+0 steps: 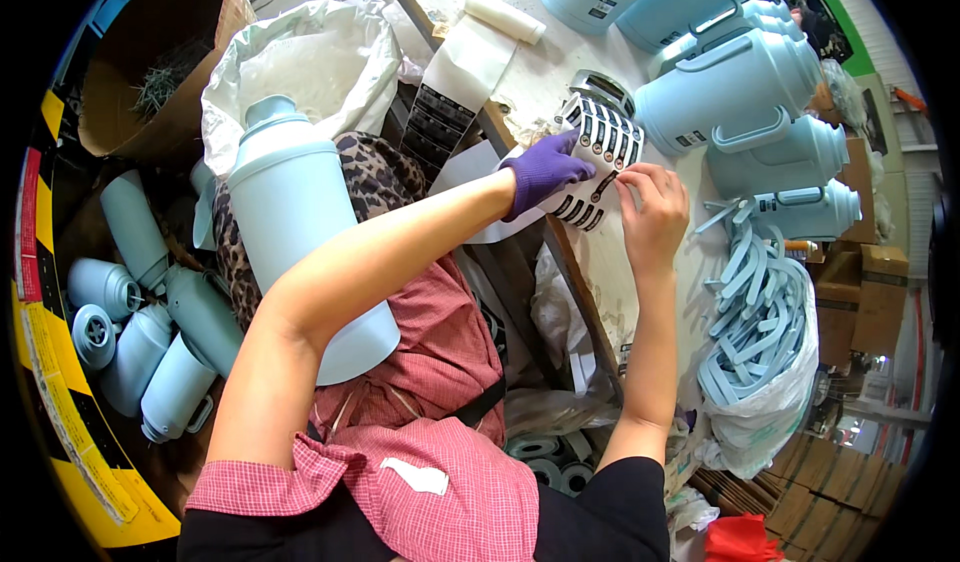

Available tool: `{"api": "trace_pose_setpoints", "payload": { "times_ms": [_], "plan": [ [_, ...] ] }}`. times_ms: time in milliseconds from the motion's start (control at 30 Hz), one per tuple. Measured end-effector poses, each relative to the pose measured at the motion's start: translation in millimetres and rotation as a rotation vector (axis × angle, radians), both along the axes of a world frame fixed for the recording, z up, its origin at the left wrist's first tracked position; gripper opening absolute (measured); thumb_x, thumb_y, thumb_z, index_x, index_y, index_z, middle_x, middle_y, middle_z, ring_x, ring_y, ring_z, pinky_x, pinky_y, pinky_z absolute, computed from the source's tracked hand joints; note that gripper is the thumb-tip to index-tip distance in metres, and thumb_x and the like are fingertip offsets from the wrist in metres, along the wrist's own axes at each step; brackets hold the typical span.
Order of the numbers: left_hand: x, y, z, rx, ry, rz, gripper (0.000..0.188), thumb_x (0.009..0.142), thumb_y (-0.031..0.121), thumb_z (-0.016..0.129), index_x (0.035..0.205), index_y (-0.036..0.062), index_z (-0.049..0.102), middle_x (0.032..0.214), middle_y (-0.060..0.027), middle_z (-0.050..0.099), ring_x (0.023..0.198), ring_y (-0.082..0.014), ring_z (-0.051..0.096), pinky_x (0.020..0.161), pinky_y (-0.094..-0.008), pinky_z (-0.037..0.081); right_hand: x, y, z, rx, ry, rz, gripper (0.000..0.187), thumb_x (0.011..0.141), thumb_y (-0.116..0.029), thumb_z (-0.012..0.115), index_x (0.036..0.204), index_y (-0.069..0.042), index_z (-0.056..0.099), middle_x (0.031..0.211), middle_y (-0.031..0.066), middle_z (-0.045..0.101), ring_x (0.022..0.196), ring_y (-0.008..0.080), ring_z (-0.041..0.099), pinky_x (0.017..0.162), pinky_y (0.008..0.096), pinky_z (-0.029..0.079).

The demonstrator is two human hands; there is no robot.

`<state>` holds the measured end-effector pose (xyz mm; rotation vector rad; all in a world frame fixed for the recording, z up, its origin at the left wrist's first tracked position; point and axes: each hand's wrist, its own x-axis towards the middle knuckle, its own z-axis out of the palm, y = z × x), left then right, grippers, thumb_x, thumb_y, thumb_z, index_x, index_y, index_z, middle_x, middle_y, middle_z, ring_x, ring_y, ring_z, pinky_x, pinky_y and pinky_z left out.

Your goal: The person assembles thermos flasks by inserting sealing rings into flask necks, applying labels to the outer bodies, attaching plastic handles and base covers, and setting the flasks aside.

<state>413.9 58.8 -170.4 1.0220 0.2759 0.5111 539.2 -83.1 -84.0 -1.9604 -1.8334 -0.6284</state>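
A white sheet of black labels (575, 212) lies at the edge of the worktable, partly under my hands. My left hand (548, 174), in a purple glove, grips the sheet, its fingertips on the rows of labels. From the right, my bare right hand (655, 207) pinches one dark label (604, 186) at its end; the label slants over the sheet. Across my lap, under my left forearm, rests a large light-blue vacuum flask body (290, 182) without a handle showing. Its lower part is partly covered by the forearm.
Several light-blue flasks with handles (730, 82) crowd the table's far right. A bag of blue handle strips (755, 312) sits right of my arm. A label roll (505, 20) trails over the table edge. More flasks (140, 357), a white sack (310, 57) and a carton (150, 62) are left.
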Motion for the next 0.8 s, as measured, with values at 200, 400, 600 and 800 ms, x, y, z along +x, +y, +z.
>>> {"api": "trace_pose_setpoints", "payload": {
  "times_ms": [200,400,600,800],
  "plan": [
    [-3,-6,1,0.07,0.031,-0.025,0.039,0.095,0.009,0.069,0.133,0.0037,0.059,0.093,0.0012,0.067,0.077,-0.0044,0.055,0.065,-0.0227,0.045,-3,1,3,0.025,0.02,0.033,0.015,0.081,-0.011,0.082,0.095,-0.012,0.076,0.101,-0.0025,0.072,0.097,0.0224,0.065,0.087,0.0378,0.048],
    [1,-6,5,0.081,0.063,-0.005,0.043,0.094,0.007,0.068,0.135,0.0031,0.056,0.098,-0.0014,0.068,0.081,-0.009,0.06,0.069,-0.0254,0.05,1,-1,-8,-0.005,0.043,-0.04,0.013,0.082,-0.012,0.082,0.094,-0.011,0.077,0.102,-0.0016,0.074,0.096,0.022,0.069,0.089,0.0399,0.051],
    [9,3,-14,-0.25,-0.044,-0.101,0.038,0.092,0.001,0.065,0.129,0.0046,0.057,0.109,-0.0073,0.069,0.093,-0.0159,0.068,0.08,-0.0298,0.058,-13,-2,-15,0.159,-0.044,0.066,0.009,0.082,-0.008,0.081,0.09,-0.007,0.075,0.11,0.0023,0.075,0.11,0.0234,0.07,0.097,0.0418,0.053],
    [-74,-12,60,-0.015,0.094,0.315,0.059,0.094,0.024,0.075,0.14,-0.0019,0.049,0.109,-0.0142,0.069,0.095,-0.0153,0.066,0.081,-0.032,0.056,-93,-51,21,-0.021,0.308,0.111,0.017,0.076,0.001,0.084,0.088,-0.004,0.072,0.102,0.0089,0.072,0.096,0.0288,0.067,0.084,0.0399,0.054]
  ]
}}
